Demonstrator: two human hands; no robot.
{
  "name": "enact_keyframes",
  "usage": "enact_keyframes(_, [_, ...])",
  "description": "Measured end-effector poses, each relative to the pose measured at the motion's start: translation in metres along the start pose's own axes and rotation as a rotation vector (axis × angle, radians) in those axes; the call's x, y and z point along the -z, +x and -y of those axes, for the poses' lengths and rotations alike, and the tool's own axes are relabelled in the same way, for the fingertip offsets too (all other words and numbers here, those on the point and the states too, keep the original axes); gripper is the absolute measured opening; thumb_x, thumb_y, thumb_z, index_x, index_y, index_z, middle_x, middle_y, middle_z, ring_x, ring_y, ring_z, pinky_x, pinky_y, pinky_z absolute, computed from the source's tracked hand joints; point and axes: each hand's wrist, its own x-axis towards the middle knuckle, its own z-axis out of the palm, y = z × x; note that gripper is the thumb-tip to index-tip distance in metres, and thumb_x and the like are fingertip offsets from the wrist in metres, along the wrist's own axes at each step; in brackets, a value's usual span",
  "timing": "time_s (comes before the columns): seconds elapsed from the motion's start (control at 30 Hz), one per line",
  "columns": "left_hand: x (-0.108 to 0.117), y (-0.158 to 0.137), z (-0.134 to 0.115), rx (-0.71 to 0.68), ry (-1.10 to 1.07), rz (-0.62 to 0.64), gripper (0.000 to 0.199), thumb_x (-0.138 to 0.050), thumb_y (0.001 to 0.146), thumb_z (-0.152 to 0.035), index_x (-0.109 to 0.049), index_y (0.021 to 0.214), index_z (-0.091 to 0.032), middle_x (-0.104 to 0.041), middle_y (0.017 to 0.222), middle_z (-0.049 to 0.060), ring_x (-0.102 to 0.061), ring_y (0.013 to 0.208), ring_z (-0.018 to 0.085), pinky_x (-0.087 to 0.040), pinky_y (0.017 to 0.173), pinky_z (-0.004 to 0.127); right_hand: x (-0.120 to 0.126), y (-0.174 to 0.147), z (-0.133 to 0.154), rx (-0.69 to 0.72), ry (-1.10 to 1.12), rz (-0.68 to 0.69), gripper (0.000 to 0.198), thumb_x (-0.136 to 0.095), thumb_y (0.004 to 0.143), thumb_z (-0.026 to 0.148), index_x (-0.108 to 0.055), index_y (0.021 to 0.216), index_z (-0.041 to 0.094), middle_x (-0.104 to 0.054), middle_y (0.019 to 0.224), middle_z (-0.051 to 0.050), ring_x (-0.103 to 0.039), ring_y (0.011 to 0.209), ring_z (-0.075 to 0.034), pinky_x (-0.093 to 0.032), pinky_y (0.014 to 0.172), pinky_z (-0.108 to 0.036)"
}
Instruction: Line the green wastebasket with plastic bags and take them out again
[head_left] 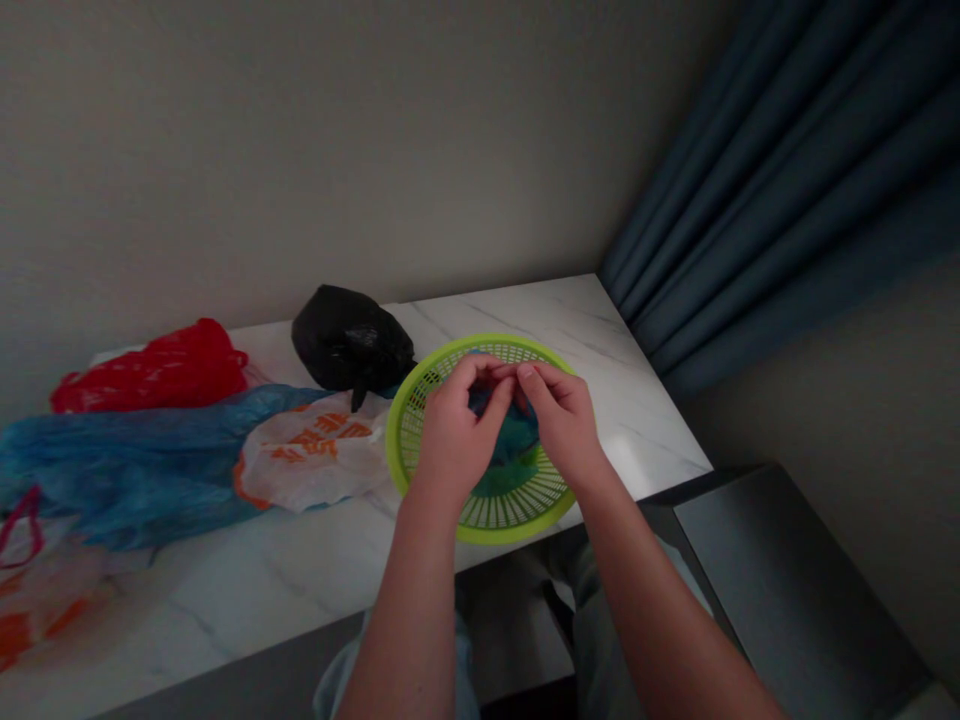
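Note:
My left hand (465,415) and my right hand (559,410) meet above a round lime-green plastic basket (484,535) with slotted sides. The thumb and fingers of each hand are pinched together, and the fingertips of both hands touch or nearly touch. Whatever they pinch is too small or too hidden to make out. Below the hands, inside the basket, lies crumpled blue-green material (514,465) that looks like thin plastic. My hands cover part of it.
Left of the basket are a knotted black plastic bag (349,340), a white bag with orange print (315,450), a long blue bag (150,460) and a red bag (161,370). All lie on a marble-patterned table (262,580). A dark curtain (750,220) hangs at right.

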Motion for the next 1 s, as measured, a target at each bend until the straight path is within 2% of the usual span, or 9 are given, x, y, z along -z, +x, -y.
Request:
enact_keyframes(0.07, [0.0003, 0.0011, 0.0026, 0.019, -0.040, -0.056, 0.009, -0.067, 0.088, -0.028, -0.063, 0.094, -0.021, -0.069, 0.091, 0.002, -0.067, 0.085, 0.017, -0.054, 0.083, 0.033, -0.0008, 0.0002, 0.0005, -0.002, -0.013, -0.009, 0.034, -0.055, 0.096, 0.049, -0.074, 0.085, 0.023, -0.056, 0.066, 0.000, -0.053, 0.065, -0.015, -0.046, 0.063, -0.029])
enact_keyframes(0.17, [0.0003, 0.0028, 0.0066, 0.051, -0.120, -0.076, 0.012, -0.071, 0.084, -0.028, -0.062, 0.086, -0.020, -0.069, 0.087, 0.002, -0.066, 0.082, 0.016, -0.054, 0.081, 0.032, -0.0029, -0.0007, 0.0010, -0.002, 0.005, 0.005, 0.033, -0.053, 0.097, 0.050, -0.070, 0.087, 0.023, -0.050, 0.062, 0.002, -0.048, 0.060, -0.014, -0.043, 0.058, -0.028])
enact_keyframes(0.27, [-0.0006, 0.0045, 0.0067, 0.088, -0.228, -0.069, 0.015, -0.073, 0.082, -0.027, -0.062, 0.089, -0.020, -0.069, 0.088, 0.002, -0.067, 0.082, 0.015, -0.055, 0.080, 0.031, -0.0049, -0.0025, 0.0012, -0.017, 0.064, 0.009, 0.026, -0.052, 0.097, 0.049, -0.065, 0.100, 0.026, -0.048, 0.061, 0.004, -0.046, 0.056, -0.014, -0.041, 0.054, -0.027])
enact_keyframes(0.43, [-0.0013, 0.0042, -0.0002, 0.100, -0.319, 0.013, 0.027, -0.073, 0.081, -0.026, -0.065, 0.107, -0.022, -0.071, 0.092, 0.003, -0.068, 0.078, 0.016, -0.057, 0.073, 0.031, -0.0058, -0.0041, 0.0016, -0.070, 0.094, -0.012, 0.024, -0.053, 0.097, 0.048, -0.056, 0.113, 0.031, -0.045, 0.060, 0.005, -0.044, 0.050, -0.014, -0.037, 0.048, -0.027])
enact_keyframes(0.6, [-0.0006, 0.0010, 0.0009, 0.104, -0.343, 0.086, 0.014, -0.074, 0.081, -0.026, -0.063, 0.088, -0.023, -0.065, 0.078, -0.001, -0.065, 0.065, 0.015, -0.055, 0.066, 0.031, -0.0047, -0.0037, 0.0007, -0.092, 0.086, -0.017, 0.023, -0.054, 0.096, 0.048, -0.054, 0.111, 0.030, -0.043, 0.059, 0.006, -0.042, 0.047, -0.013, -0.033, 0.044, -0.026])
enact_keyframes(0.7, [0.0010, 0.0017, 0.0046, 0.139, -0.392, 0.142, 0.017, -0.073, 0.082, -0.027, -0.057, 0.081, -0.022, -0.062, 0.074, -0.003, -0.062, 0.060, 0.013, -0.053, 0.063, 0.030, -0.0027, -0.0043, 0.0016, -0.093, 0.097, 0.038, 0.021, -0.051, 0.098, 0.048, -0.052, 0.110, 0.030, -0.042, 0.056, 0.007, -0.041, 0.045, -0.013, -0.033, 0.043, -0.025])
enact_keyframes(0.77, [0.0027, 0.0028, 0.0055, 0.150, -0.413, 0.170, 0.017, -0.074, 0.081, -0.026, -0.057, 0.081, -0.022, -0.062, 0.077, -0.002, -0.062, 0.064, 0.013, -0.053, 0.064, 0.029, -0.0013, -0.0049, 0.0026, -0.099, 0.108, 0.076, 0.021, -0.050, 0.098, 0.048, -0.051, 0.109, 0.030, -0.042, 0.056, 0.008, -0.040, 0.044, -0.012, -0.031, 0.042, -0.025])
enact_keyframes(0.87, [0.0051, 0.0042, 0.0042, 0.119, -0.378, 0.135, 0.017, -0.077, 0.078, -0.024, -0.062, 0.084, -0.021, -0.064, 0.082, -0.001, -0.064, 0.075, 0.014, -0.054, 0.071, 0.028, -0.0008, -0.0051, 0.0026, -0.112, 0.127, 0.097, 0.021, -0.051, 0.097, 0.049, -0.049, 0.105, 0.029, -0.041, 0.055, 0.009, -0.038, 0.042, -0.011, -0.029, 0.041, -0.024])
enact_keyframes(1.0, [0.0065, 0.0042, 0.0020, 0.071, -0.284, 0.023, 0.014, -0.077, 0.076, -0.024, -0.064, 0.080, -0.019, -0.066, 0.083, 0.001, -0.064, 0.081, 0.015, -0.054, 0.077, 0.029, -0.0044, -0.0037, -0.0029, -0.126, 0.135, 0.072, 0.022, -0.053, 0.096, 0.049, -0.044, 0.102, 0.030, -0.039, 0.055, 0.010, -0.036, 0.043, -0.011, -0.025, 0.042, -0.023])
